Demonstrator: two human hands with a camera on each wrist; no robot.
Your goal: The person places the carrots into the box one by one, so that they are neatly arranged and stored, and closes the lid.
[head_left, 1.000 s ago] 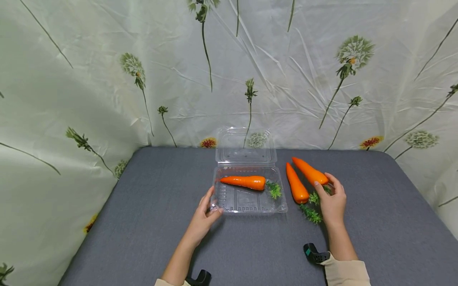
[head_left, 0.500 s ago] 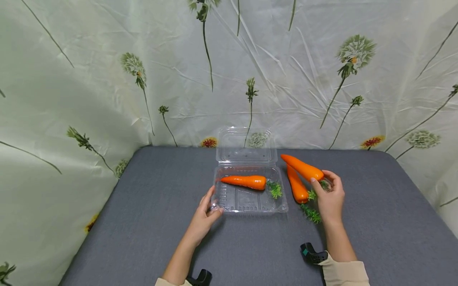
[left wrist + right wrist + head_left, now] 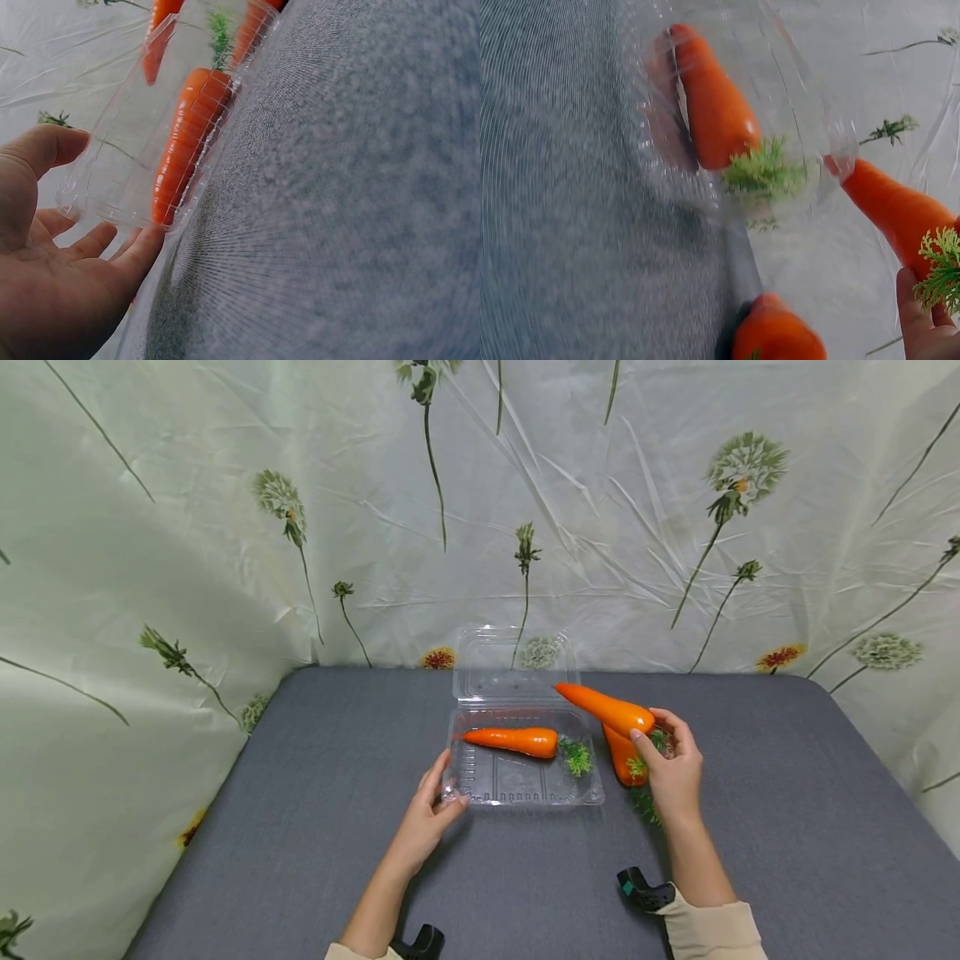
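Note:
My right hand (image 3: 674,770) pinches an orange carrot (image 3: 609,708) by its thick end, near its green leaves, in the head view. That carrot is raised, its tip pointing left over the back right of a clear plastic clamshell box (image 3: 517,789). Inside the box lies another carrot (image 3: 517,741) with green leaves (image 3: 576,757) at its right end. My left hand (image 3: 422,821) holds the box's front left corner, thumb at the front and fingers along the side (image 3: 142,251). A third carrot (image 3: 624,760) rests on the table right of the box, partly hidden by the raised one.
The box's clear lid (image 3: 517,664) stands up at the back, hinged open. A grey cloth-covered table (image 3: 337,760) lies underneath. Behind it hangs a pale curtain (image 3: 360,527) printed with dandelions. Each wrist wears a black device (image 3: 643,890).
My right hand has lifted its carrot off the table and carried it left toward the box, now crossing over the third carrot. The left hand and the box have stayed in place.

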